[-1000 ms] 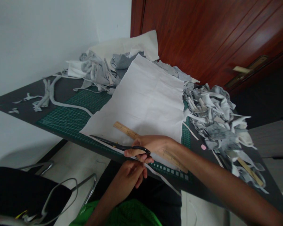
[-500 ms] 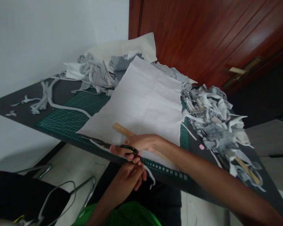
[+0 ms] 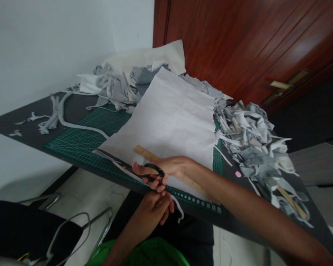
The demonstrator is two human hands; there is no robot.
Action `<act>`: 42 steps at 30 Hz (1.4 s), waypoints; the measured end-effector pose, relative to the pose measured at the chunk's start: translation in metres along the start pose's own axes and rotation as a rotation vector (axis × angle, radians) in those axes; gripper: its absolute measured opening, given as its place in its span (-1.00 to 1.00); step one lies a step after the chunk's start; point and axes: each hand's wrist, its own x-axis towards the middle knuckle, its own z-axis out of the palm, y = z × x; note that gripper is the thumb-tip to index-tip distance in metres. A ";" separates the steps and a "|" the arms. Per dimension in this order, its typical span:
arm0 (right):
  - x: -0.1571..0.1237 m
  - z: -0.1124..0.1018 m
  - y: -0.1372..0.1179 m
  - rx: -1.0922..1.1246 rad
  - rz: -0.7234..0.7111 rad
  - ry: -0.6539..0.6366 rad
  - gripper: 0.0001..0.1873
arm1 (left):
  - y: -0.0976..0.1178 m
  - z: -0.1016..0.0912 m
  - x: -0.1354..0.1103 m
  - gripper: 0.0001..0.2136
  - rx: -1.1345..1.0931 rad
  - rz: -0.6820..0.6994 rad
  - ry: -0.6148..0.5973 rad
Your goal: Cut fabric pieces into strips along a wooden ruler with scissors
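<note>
My right hand point(image 3: 166, 168) is closed through the handles of black scissors point(image 3: 127, 166), whose blades lie along the near left edge of a white fabric sheet point(image 3: 172, 118). A narrow cut strip point(image 3: 177, 208) hangs off the table edge below that hand. My left hand point(image 3: 155, 207) sits just under the table edge with fingers curled, pinching the strip. A wooden ruler point(image 3: 147, 154) lies on the fabric, partly hidden under my right hand and wrist.
A green cutting mat point(image 3: 86, 136) covers the dark table point(image 3: 72, 105). Grey and white fabric scraps are heaped at the right point(image 3: 252, 136) and back point(image 3: 119, 85). Another wooden stick point(image 3: 292, 201) lies at far right. A metal chair frame point(image 3: 100, 221) stands lower left; a wooden door point(image 3: 238, 44) is behind.
The scissors have advanced to the left along the fabric's near edge, and the cut strip now hangs shorter below the table. My left hand has stayed under the edge.
</note>
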 end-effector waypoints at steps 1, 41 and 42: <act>0.001 0.000 0.000 0.023 -0.009 -0.018 -0.31 | 0.000 0.000 0.000 -0.48 0.007 0.000 -0.001; 0.006 0.000 -0.006 -0.006 -0.123 -0.019 -0.39 | 0.001 -0.003 -0.003 -0.61 0.045 0.021 -0.008; 0.004 0.002 -0.007 -0.015 -0.127 -0.007 -0.39 | 0.002 -0.003 -0.003 -0.62 0.044 0.018 -0.009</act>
